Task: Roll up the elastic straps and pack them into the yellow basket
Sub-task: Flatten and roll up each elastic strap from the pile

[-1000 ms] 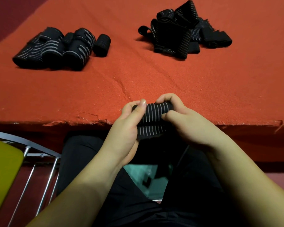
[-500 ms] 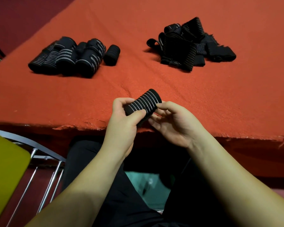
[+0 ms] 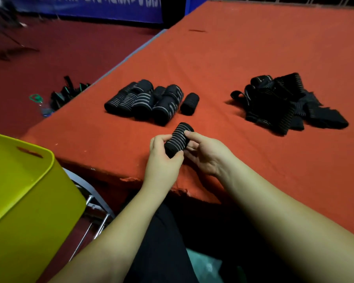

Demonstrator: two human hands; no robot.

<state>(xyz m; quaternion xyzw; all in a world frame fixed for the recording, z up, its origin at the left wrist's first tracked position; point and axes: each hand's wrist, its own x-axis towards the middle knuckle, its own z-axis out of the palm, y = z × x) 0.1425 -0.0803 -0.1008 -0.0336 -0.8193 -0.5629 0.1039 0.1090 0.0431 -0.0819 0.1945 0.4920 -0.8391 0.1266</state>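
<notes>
A rolled strap (image 3: 178, 139) is held between both hands above the near part of the red table (image 3: 253, 58), its long axis slanting from the near left up toward the far right. It is gripped by the left hand (image 3: 161, 158), with the fingers curled over its left side and the thumb pressed under its near end, while the right hand (image 3: 206, 154) pinches it from the right, fingertips laid on its far end. The yellow basket (image 3: 25, 190) stands off the table edge, low and to the left, so it lies nearer the left hand, and a sideways carry across the table's corner would seem to be called for. Both forearms are reached forward and converge on the roll, wrists slightly raised. A row of finished rolls (image 3: 149, 102) lies just beyond the hands on the table, and a loose heap of unrolled straps (image 3: 284, 103) lies well apart to the far right. What the basket holds cannot be told from this view.
</notes>
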